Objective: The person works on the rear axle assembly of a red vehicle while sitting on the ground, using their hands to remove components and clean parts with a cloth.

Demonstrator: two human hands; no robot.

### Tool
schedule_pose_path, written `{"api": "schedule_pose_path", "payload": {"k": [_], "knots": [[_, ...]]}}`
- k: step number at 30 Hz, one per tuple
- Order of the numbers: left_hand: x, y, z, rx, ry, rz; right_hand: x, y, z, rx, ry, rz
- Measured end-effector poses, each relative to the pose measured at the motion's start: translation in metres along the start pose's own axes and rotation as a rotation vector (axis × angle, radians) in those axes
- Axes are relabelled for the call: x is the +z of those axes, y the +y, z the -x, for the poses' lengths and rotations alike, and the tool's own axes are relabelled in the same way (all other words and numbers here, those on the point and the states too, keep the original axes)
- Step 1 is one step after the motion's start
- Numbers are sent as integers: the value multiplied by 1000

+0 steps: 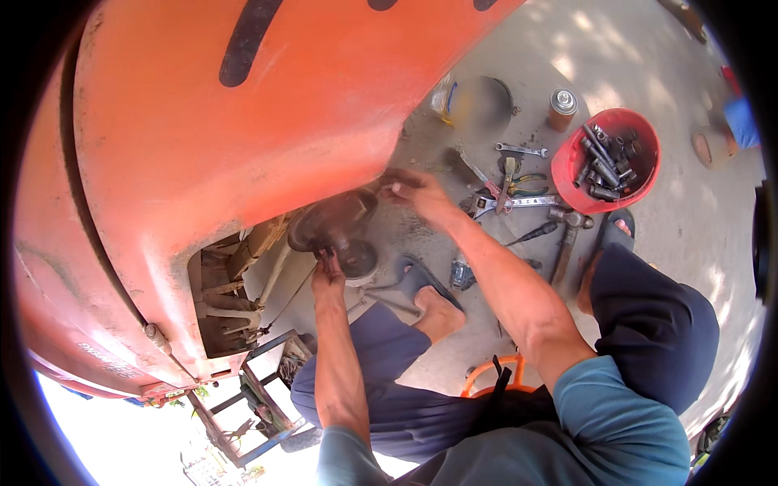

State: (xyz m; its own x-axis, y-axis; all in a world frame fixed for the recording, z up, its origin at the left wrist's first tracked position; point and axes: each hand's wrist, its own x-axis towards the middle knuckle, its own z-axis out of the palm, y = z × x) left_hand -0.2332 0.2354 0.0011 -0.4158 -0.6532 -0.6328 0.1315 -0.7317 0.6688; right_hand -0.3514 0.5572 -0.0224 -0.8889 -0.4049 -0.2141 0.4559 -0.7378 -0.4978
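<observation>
A big orange vehicle body panel (243, 121) fills the upper left. Under its edge sits a dark, greasy round hub part (336, 227). My left hand (327, 279) reaches up to the hub's lower side and its fingers pinch something small there. My right hand (417, 194) rests on the hub's upper right, fingers closed around its edge beneath the panel. What exactly each hand grips is too dark to make out. My legs in dark blue trousers and sandals lie on the concrete below.
A red bowl (567, 166) holding several sockets stands at the right. Wrenches (519, 150), pliers and a hammer (567, 231) lie on the concrete beside it. A spray can (561, 109) stands farther back. An orange stool (486, 374) is under me. Another person's foot (709, 146) shows at far right.
</observation>
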Motion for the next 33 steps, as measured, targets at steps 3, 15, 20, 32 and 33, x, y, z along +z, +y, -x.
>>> {"api": "schedule_pose_path", "payload": {"k": [3, 15, 20, 32, 33], "knots": [[-5, 4, -2, 14, 44, -18, -6, 11, -4, -45, -58, 56], [-48, 25, 6, 712, -373, -1103, 29, 38, -15, -63, 282, 543], [18, -13, 57, 1093, -385, -2244, -7, -7, -14, -85, 138, 478], [-72, -6, -74, 1234, -421, -2033, 1, -6, -5, -90, 81, 290], [-73, 1, -73, 1211, -402, -1928, 6, -5, -6, -83, 68, 269]]}}
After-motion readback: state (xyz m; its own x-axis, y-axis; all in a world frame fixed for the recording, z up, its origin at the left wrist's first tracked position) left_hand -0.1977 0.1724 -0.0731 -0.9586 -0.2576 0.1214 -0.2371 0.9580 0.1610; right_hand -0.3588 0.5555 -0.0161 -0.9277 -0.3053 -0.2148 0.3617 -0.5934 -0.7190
